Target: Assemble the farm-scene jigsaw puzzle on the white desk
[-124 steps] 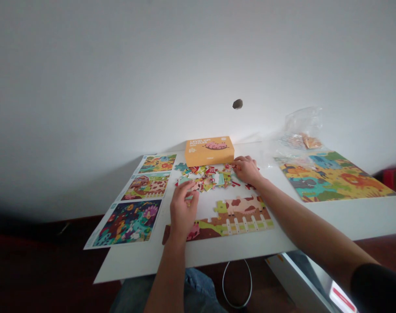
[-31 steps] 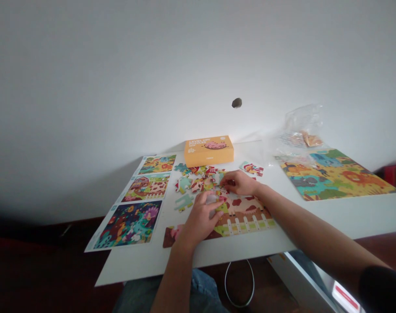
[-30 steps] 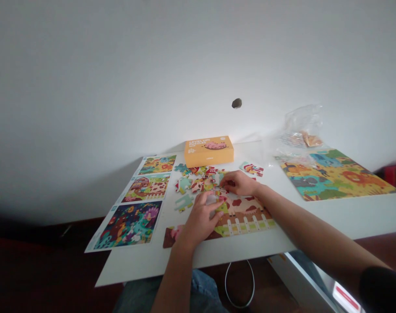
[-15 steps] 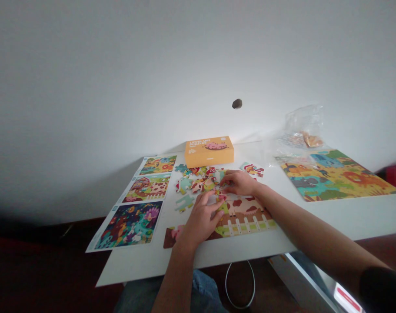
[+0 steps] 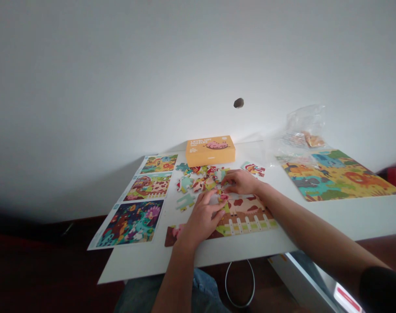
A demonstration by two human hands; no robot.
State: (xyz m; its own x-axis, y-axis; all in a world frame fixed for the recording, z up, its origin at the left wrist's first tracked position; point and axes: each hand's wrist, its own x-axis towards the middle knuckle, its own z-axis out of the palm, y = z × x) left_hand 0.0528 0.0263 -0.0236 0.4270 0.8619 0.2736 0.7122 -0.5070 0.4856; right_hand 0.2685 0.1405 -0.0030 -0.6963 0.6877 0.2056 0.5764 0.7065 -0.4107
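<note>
My left hand (image 5: 202,217) rests over the left part of a partly joined cow-and-fence puzzle (image 5: 248,213), its fingers apart beside a small piece with pink on it (image 5: 223,198). Just behind, my right hand (image 5: 239,181) has its fingers bent together at the edge of the loose pieces; what they hold, if anything, is hidden. Several loose pieces (image 5: 199,186) lie heaped between my hands and the yellow box (image 5: 211,152). A pig shows on the puzzle's left end (image 5: 174,231), partly covered by my left hand and wrist.
On the white table (image 5: 145,261), a sheet with three pictures (image 5: 129,221) lies left. A joined animal puzzle (image 5: 341,176) lies right, with a clear plastic bag (image 5: 304,130) behind it. A few joined pieces (image 5: 254,168) sit behind my right hand. A wall stands behind.
The whole view has shifted slightly. Both hands stay in nearly the same place over the puzzle, with only slight finger movement.
</note>
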